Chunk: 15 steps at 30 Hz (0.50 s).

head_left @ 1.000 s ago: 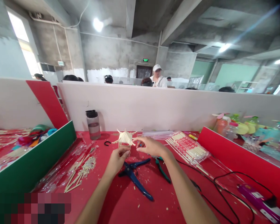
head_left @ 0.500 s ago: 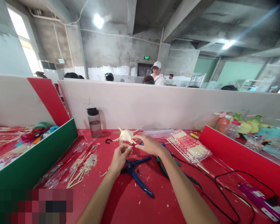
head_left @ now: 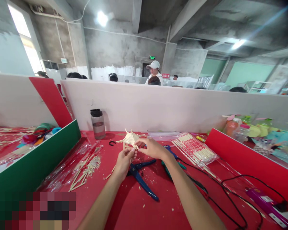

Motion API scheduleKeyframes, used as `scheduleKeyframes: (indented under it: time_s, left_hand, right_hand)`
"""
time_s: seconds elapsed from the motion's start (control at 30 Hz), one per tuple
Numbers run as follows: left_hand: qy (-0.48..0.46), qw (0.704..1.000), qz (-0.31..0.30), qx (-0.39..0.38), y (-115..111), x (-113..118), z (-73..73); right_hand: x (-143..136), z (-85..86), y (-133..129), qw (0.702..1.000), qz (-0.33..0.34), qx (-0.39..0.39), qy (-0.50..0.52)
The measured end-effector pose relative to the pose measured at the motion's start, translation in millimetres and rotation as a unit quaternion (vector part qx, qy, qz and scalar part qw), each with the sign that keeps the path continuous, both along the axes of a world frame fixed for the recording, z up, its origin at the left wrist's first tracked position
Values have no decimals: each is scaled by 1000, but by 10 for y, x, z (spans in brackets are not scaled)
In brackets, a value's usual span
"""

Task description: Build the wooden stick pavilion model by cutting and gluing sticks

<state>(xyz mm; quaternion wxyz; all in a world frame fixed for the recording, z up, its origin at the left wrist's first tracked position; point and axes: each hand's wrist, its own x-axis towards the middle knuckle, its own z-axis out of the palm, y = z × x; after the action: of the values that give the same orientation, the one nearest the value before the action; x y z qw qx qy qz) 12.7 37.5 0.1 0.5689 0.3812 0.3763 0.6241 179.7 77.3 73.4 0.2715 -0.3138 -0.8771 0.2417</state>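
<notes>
My left hand point(head_left: 126, 159) is closed in a pinch on a small pale wooden piece point(head_left: 135, 147). From the other side, the bent thumb and fingers of my right hand point(head_left: 151, 148) close on that same piece. Just behind the fingertips stands a little pavilion-like model point(head_left: 130, 138) of thin wooden sticks, with a pointed roof and upturned corners; the hands hide its lower right part. Below the hands lies a blue-handled cutter point(head_left: 144, 183), its head partly covered by my left hand. A blue glue gun point(head_left: 169, 149) with a black cord rests behind my right wrist.
Loose sticks and chips point(head_left: 87, 171) lie at left beside plastic wrap. A water bottle point(head_left: 98, 126) stands at the back by a white partition point(head_left: 144, 105). Bundled sticks point(head_left: 194, 148) lie at right. Green-handled pliers point(head_left: 166, 169) sit under my right forearm; a purple power strip point(head_left: 266, 204) lies front right.
My right fingertips have moved slightly left and down onto the small piece at my left fingertips. The person in the white cap beyond the partition has shifted left.
</notes>
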Motion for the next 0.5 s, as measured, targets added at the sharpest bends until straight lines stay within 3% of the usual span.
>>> scheduleKeyframes:
  time_s: [0.3,0.5]
  left_hand:
    - [-43,998,-9,-41,-48,67,31]
    - [-129,987,-23,-91,-70,124,84]
  right_hand:
    - [-5,-12,7,1000,9,-3,2]
    - [-13,1,-3,1000,12,-11,5]
